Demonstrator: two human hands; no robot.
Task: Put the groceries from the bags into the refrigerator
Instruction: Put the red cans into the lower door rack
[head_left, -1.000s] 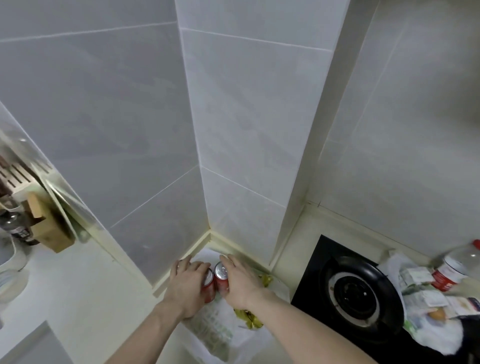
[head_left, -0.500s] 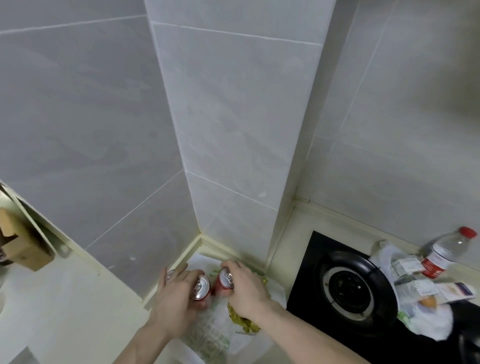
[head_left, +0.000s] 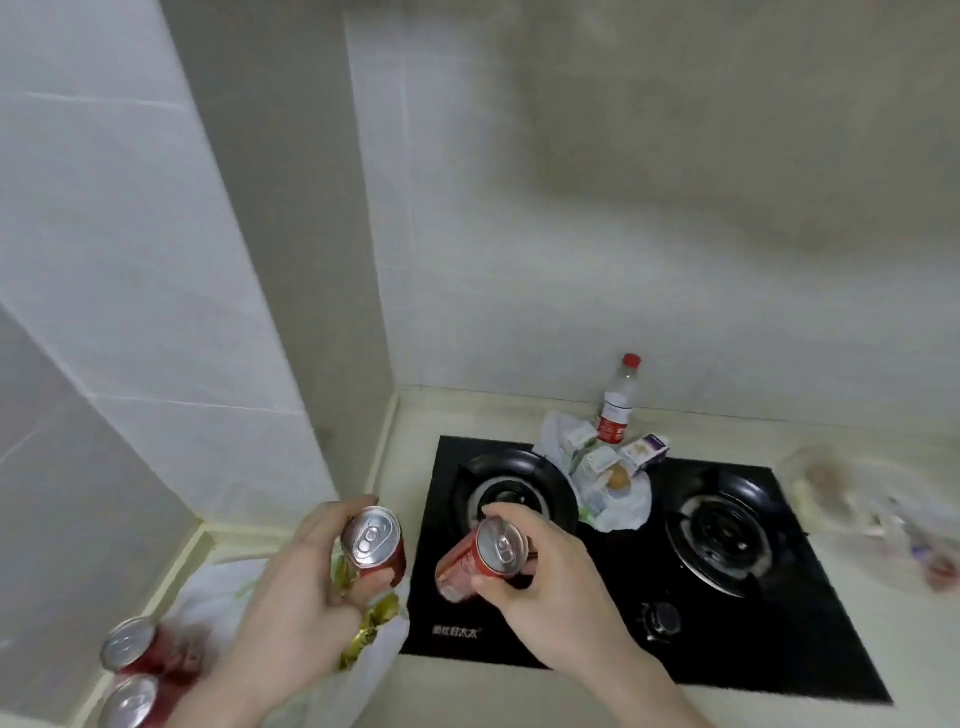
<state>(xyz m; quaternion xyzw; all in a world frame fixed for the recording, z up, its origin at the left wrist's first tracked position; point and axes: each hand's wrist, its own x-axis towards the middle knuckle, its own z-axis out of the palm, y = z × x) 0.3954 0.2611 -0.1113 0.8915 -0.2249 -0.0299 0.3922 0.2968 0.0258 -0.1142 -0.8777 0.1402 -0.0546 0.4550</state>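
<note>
Left hand: grips red aluminium drink can, upright.
Right hand: grips second red can, tilted, over black gas hob.

Cans lifted from bag
Left hand and right hand now hold red cans clear of the white bag, beside the stove.

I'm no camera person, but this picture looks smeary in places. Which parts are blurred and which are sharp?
Head view: the bag at the right edge is smeared; the two cans at bottom left are soft. The left hand, right hand and their cans are fairly sharp. The wide lens bends the wall lines.
</note>
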